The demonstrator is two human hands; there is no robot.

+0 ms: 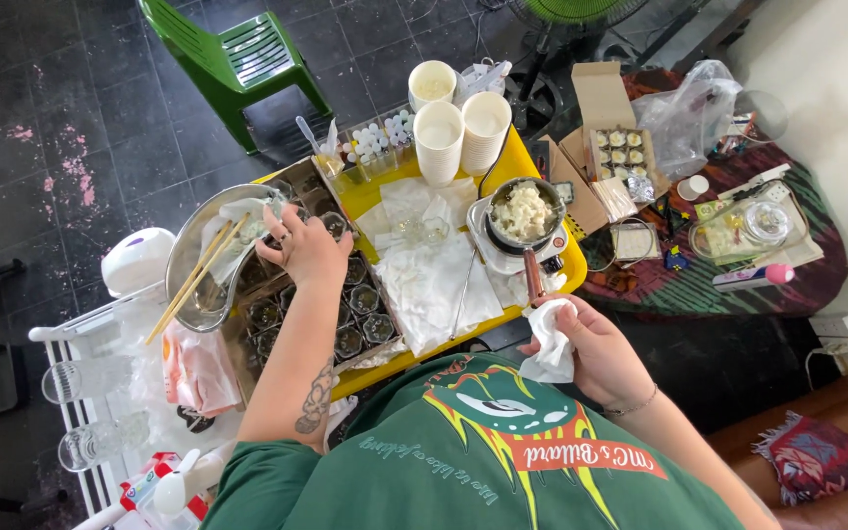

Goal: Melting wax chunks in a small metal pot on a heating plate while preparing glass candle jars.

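My left hand [304, 247] reaches over a cardboard tray of small glass jars [363, 299] on the yellow table [370, 199], fingers closed around one jar at the tray's far edge. My right hand [596, 348] holds a crumpled white tissue [549, 344] near the table's near right corner, just below the brown handle [533, 276] of a small pot. That metal pot [525, 213], filled with pale waxy chunks, sits on a small white hotplate. White cloths [434, 285] lie spread between tray and hotplate.
Stacked white paper cups [463, 132] and small bottles [375, 142] stand at the table's far side. A metal bowl [210, 257] with chopsticks sits left. Cardboard boxes [612, 147], bags and a glass jar [750, 228] crowd a round table on the right. A green chair [238, 59] stands beyond.
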